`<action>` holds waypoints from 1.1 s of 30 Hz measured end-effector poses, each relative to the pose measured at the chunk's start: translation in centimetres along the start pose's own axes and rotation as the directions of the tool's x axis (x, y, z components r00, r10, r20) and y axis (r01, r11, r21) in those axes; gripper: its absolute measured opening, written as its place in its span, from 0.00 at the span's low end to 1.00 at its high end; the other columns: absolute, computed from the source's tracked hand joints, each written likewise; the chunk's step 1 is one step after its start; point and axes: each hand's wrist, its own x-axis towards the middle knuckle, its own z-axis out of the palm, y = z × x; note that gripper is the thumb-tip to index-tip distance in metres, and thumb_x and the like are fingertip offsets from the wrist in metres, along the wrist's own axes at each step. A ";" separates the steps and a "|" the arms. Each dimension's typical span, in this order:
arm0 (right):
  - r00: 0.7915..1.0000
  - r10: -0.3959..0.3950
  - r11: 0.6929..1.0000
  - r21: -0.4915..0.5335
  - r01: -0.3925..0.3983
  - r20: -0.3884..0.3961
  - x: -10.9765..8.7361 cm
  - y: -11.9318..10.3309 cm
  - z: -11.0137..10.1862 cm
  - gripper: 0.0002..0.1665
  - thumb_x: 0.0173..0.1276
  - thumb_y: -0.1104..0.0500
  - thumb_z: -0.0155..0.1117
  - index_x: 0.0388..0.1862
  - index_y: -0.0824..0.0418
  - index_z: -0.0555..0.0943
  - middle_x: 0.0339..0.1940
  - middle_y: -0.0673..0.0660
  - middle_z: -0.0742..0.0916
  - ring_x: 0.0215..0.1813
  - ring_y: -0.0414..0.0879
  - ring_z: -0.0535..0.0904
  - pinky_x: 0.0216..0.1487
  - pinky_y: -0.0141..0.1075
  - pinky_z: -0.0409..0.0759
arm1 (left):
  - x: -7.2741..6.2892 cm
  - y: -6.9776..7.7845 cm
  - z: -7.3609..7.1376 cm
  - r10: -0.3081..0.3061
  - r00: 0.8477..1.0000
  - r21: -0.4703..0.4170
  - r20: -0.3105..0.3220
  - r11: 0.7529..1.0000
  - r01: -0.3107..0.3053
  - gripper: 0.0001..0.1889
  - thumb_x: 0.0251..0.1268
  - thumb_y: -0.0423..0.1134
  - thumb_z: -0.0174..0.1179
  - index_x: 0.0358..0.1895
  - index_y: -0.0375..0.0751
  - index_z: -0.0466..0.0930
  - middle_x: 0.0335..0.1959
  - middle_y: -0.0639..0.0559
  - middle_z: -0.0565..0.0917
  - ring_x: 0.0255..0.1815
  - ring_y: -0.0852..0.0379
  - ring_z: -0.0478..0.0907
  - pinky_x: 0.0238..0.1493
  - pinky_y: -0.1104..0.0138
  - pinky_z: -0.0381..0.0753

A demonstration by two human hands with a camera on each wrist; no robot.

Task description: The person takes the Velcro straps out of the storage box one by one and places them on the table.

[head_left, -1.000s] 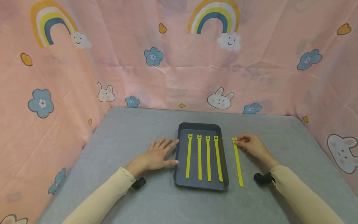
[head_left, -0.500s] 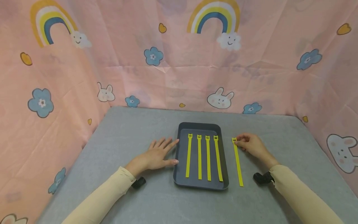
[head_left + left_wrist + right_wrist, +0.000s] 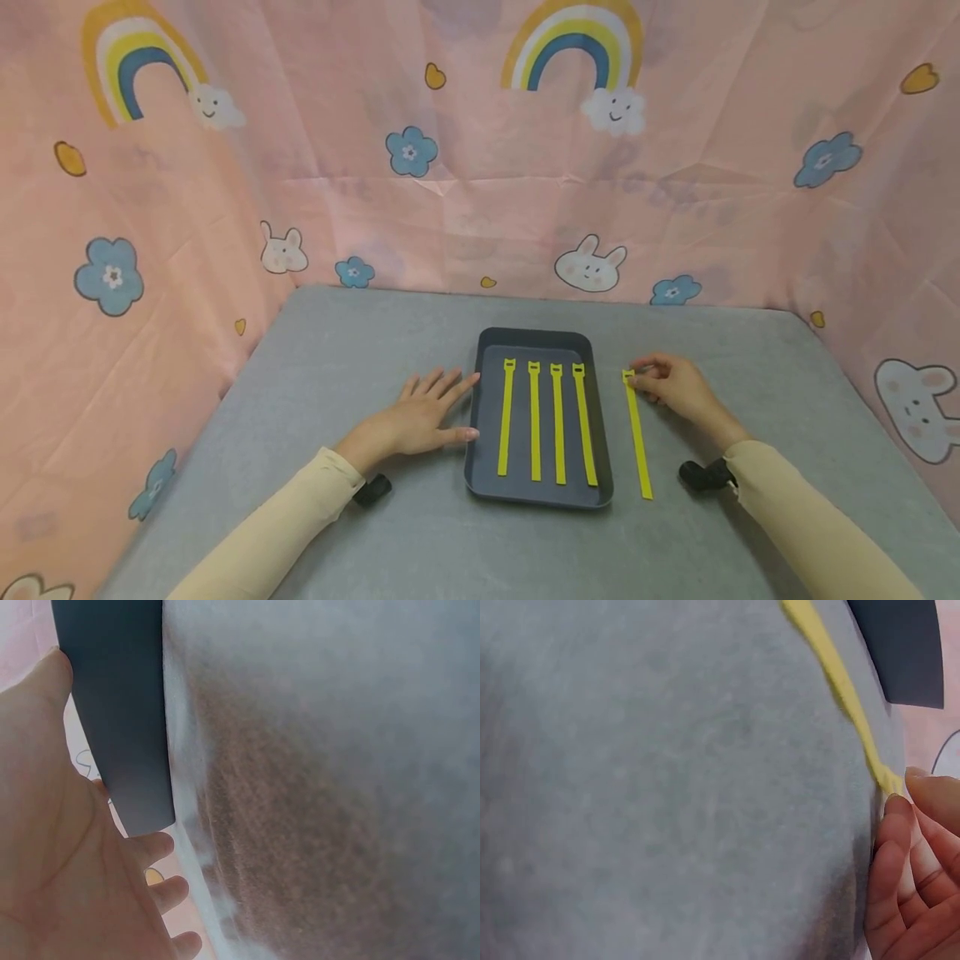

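Note:
In the head view my right hand (image 3: pixel 678 390) pinches the slotted head of a flat yellow cable tie (image 3: pixel 637 433) between thumb and fingers. This tie lies lengthwise on the table, right of a dark grey tray (image 3: pixel 547 339); the right wrist view also shows the tie (image 3: pixel 840 682) running away from the fingertips. Several similar yellow ties (image 3: pixel 535 425) lie side by side inside the tray, heads at the far end. My left hand (image 3: pixel 416 423) is spread at the tray's left side, thumb and index finger touching its rim. The left wrist view shows that tray wall (image 3: pixel 120 712) beside the palm.
The grey tabletop (image 3: pixel 360 333) surrounds the tray. A pink curtain (image 3: pixel 480 217) printed with rainbows, flowers and rabbits stands behind and along both sides. Each wrist wears a black camera, one (image 3: pixel 372 491) on the left and another (image 3: pixel 703 477) on the right.
Almost nothing moves. The cable tie's head and my right hand shift very slightly left; the left hand, tray and ties in it stay put.

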 end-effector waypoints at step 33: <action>0.997 -0.075 0.995 0.067 0.077 -0.035 0.2 -8.4 -0.5 0.23 0.70 0.51 0.66 0.58 0.63 0.79 0.35 0.61 0.86 0.30 0.57 0.80 0.31 0.39 0.81 | 0.0 -0.1 0.3 -0.022 1.000 -0.019 -0.002 1.000 0.022 0.46 0.66 0.73 0.47 0.81 0.66 0.35 0.83 0.49 0.46 0.84 0.41 0.41 0.78 0.38 0.40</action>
